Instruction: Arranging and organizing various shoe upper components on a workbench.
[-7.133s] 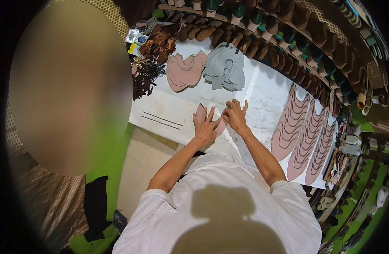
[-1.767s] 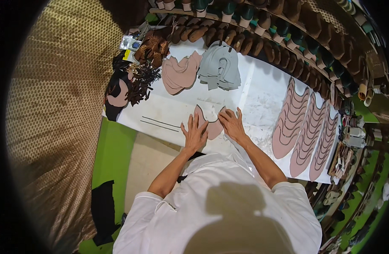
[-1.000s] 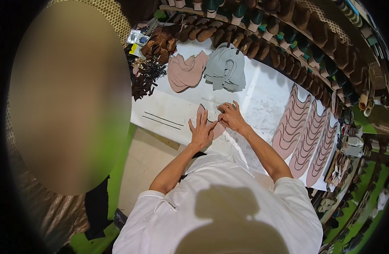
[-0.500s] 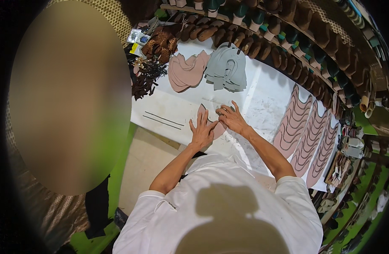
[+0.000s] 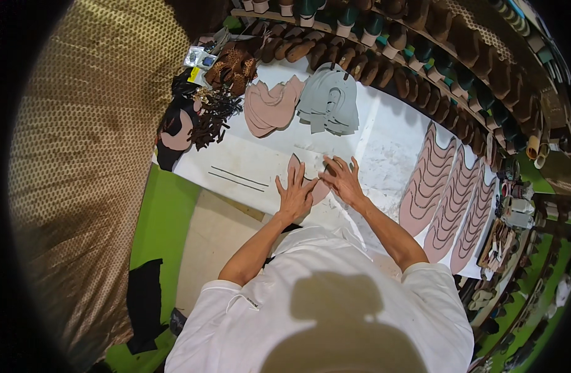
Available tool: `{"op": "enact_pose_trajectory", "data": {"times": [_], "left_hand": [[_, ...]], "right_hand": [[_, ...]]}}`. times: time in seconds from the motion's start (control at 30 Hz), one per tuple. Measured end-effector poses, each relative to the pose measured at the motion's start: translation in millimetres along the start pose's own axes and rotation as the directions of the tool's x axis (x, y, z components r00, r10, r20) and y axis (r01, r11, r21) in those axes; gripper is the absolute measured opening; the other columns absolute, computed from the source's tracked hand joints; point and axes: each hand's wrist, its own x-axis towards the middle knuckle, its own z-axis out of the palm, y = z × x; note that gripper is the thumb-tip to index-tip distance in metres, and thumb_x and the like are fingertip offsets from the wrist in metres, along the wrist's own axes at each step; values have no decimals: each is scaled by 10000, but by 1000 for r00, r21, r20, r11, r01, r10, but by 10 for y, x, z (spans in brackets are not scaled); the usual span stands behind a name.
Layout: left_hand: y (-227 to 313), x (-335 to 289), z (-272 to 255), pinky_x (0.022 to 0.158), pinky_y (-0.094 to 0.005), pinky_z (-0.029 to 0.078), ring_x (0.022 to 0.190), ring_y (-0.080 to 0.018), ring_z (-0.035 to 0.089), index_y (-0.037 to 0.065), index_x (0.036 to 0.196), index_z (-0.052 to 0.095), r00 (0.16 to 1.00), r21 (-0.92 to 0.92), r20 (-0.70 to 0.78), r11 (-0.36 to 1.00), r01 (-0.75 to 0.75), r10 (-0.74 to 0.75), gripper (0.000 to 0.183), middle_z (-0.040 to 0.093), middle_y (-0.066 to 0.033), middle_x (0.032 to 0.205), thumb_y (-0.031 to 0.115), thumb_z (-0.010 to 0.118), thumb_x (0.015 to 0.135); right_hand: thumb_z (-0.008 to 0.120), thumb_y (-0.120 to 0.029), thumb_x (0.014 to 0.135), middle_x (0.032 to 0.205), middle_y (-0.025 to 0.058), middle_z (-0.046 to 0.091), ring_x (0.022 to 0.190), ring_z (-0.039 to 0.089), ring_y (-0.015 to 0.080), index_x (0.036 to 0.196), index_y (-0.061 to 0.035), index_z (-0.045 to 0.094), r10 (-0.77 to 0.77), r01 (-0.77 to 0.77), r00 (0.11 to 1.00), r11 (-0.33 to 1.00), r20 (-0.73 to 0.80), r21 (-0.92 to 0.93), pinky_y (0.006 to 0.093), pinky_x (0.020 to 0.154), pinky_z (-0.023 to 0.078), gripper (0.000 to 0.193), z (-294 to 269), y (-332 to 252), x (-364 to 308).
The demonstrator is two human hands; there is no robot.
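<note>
A pink shoe-upper piece lies on the white table close to my body, with a dark line along its curved edge. My left hand rests flat on it, fingers spread, holding it down. At the right of the piece, my right hand has thumb and forefinger pinched by the curved edge. A bit of thin dark strip shows at those fingers; its full length is hidden. Two more dark strips lie side by side left of my left hand.
Pink cutouts and grey cutouts are stacked farther back. Overlapping dark-edged pink pieces lie in rows at the right. Brown straps and trimmings crowd the left end. Shelves of shoe lasts line the back.
The large blurred shape at the left is gone, baring a patterned gold curtain and the table's left end. My right hand's fingers have shifted slightly; my left hand stays on the pink piece.
</note>
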Motion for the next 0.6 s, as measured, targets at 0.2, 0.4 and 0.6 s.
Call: {"op": "enact_pose_trajectory", "data": {"times": [0.2,0.4,0.6], "left_hand": [[-13,15,4,1091,-845,89,1587,-435,108,325,1424,629,999,-29,20,999,30,-30,578,122,-146,1752,205,642,859],[-59,-4,14,1078,-856,101,1581,-449,107,367,1483,573,999,-9,36,999,31,-31,620,110,-144,1755,259,660,878],[-139,-60,-33,1100,-832,80,1586,-441,94,350,1552,498,996,-25,-16,996,87,-87,692,104,-141,1757,388,704,893]], "right_hand": [[698,-234,938,1603,49,433,1469,382,305,1271,-225,682,84,-85,989,996,-122,-3,682,1187,148,333,3,31,-15],[674,-252,959,1606,56,430,1469,384,303,1275,-223,687,93,-101,992,991,-85,-91,680,1189,151,318,45,-30,-37],[689,-242,946,1595,54,457,1477,378,298,1274,-217,713,64,-66,996,997,-64,-34,677,1197,146,330,72,-115,-113]]}}
